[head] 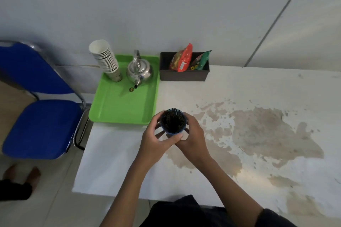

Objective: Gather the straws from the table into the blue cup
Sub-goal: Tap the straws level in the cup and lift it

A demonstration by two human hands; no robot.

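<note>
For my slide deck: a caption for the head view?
Both hands, left and right, grip the blue cup packed with dark straws.

One view only, head-mounted, wide-angle. It looks forward and steeply down from above the near edge of the surface (239, 88), close over it. The green tray (121, 105) sits left of centre; beyond the tray a wall fills the upper frame. Left of the tray, a blue chair (42, 127) and floor show.
</note>
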